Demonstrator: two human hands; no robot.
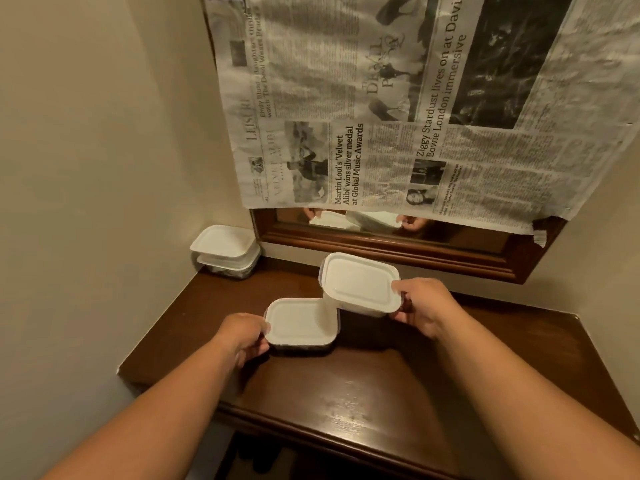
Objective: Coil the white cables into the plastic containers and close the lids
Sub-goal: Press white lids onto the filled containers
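- I see two plastic containers, both with white lids seated on top.
- My left hand (244, 336) grips the near container (301, 322) at its left edge, thumb on the lid rim, fingers curled below.
- My right hand (424, 306) grips the far container (360, 284) at its right end in the same way.
- The two containers meet corner to corner, mid-table.
- Both lids face up. The far container's long axis runs left to right; the near one looks almost square.
- I cannot tell whether the far container is clear of the surface.
- The surface is a dark, glossy wooden table (381, 393) set between cream walls (104, 168).
- Two more lidded tubs (225, 251) are stacked in the back left corner.
- A newspaper (381, 98) covers most of the wood-framed mirror (381, 252) behind the table.
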